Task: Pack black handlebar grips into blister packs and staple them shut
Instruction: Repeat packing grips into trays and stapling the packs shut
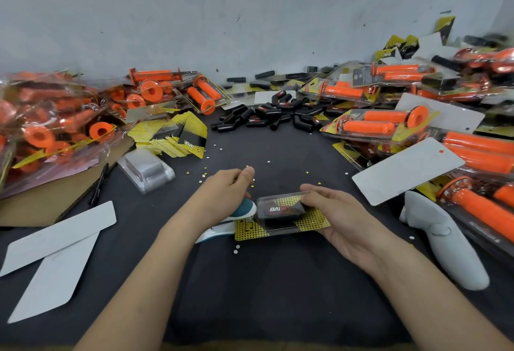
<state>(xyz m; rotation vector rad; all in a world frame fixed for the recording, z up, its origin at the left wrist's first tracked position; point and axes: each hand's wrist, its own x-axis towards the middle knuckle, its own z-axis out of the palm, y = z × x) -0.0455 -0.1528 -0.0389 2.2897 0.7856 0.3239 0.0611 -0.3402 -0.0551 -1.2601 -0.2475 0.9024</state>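
Two bare forearms reach in from the bottom edge, the hands apart. The left hand (226, 187) lies curled over the top of a teal-and-white stapler (246, 208), thumb stretched forward. The right hand (345, 219) grips a blister pack (283, 225) from its right end, fingers laid over the clear bubble.

A black cloth (250, 295) covers the table beneath everything. Bagged orange grips (55, 128) pile up at far left on a cardboard sheet (41, 208), and more orange grip packs (417, 119) heap up on the right. White cards (55, 256) overlap at near left, and another white card (406, 172) leans on the right heap. A pale grey soft-looking object (445, 242) lies just right of the right forearm. Loose black grips (272, 116) sit heaped at back centre, with yellow-and-black backing cards (178, 136) fanned to their left and a stack of clear blister shells (146, 169) nearer.

The pack sits front and centre, the left end of its yellow card touching the stapler. Whether it lies inside the stapler's mouth cannot be told. In the bubble lies one black grip (275, 211) with a red-and-white label. Tiny paper dots (236, 249) speckle the cloth.
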